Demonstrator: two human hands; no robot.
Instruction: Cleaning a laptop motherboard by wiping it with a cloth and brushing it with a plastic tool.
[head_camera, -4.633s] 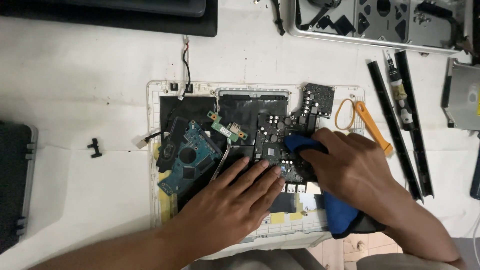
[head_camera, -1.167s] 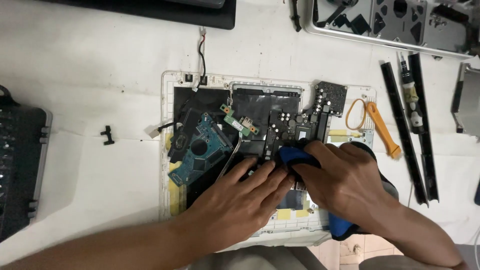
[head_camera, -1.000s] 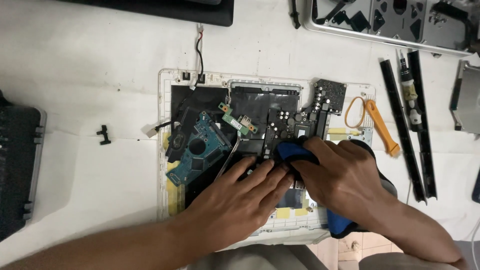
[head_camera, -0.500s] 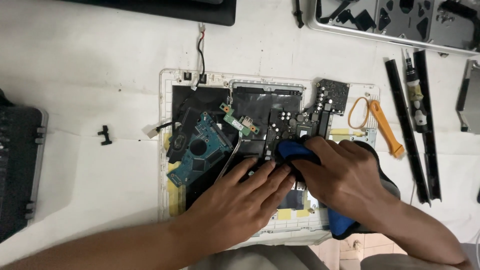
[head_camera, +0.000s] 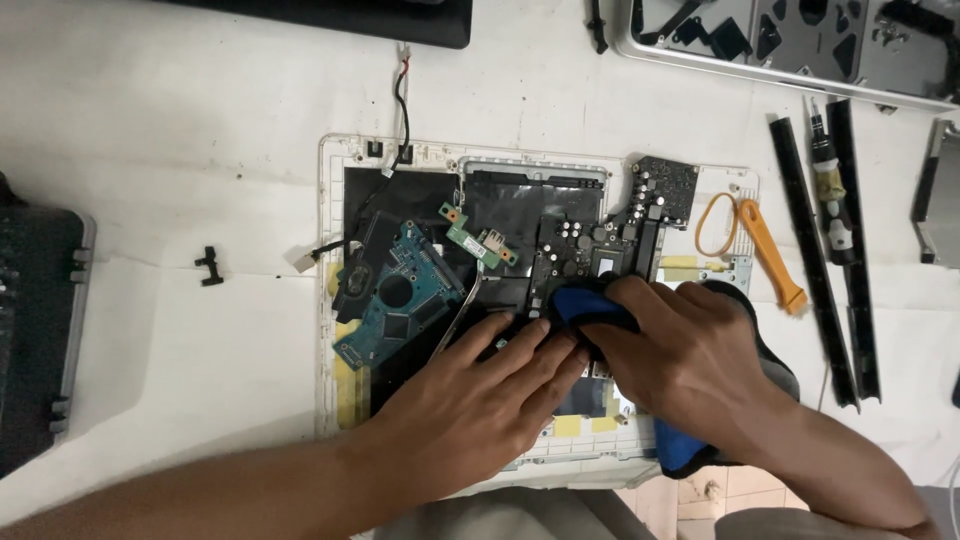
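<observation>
- Far left edge: dark keyboard-like slab (head_camera: 35, 330), cut off by frame, detail too dim to read.
- Small black clip (head_camera: 209, 266) loose on white table (head_camera: 180, 130), well apart from everything.
- White laptop shell (head_camera: 335, 300) lies open mid-scene; its near edge overhangs the table, partly covered by both forearms.
- Inside it at left: teal circuit board (head_camera: 398, 295), tilted, fully visible; black cable (head_camera: 402, 110) runs from the shell's far edge outwards.
- Small green connector board (head_camera: 478, 236) just right of the teal one.
- Left hand (head_camera: 480, 395): flat, fingers spread a little, pressed onto the shell's dark inside; what's under the palm is hidden.
- Blue cloth (head_camera: 588, 305) touches the left fingertips; only a fold shows at the front and a blue bit near the wrist, the rest hidden.
- Right hand (head_camera: 690, 360): fingers curled together, clamping the blue cloth down on the black mainboard (head_camera: 600, 240); covers the board's near part.
- Right of the hand: orange rubber band (head_camera: 712, 222) and orange pry tool (head_camera: 770, 255), side by side on the shell's corner.
- Two long black strips (head_camera: 815, 250) further right, a screwdriver between them.
- Far right: silver metal cover (head_camera: 800, 40), cut off at the top; grey part at the right edge too cropped to identify.
- Far top: black panel (head_camera: 380, 18), mostly out of frame.
</observation>
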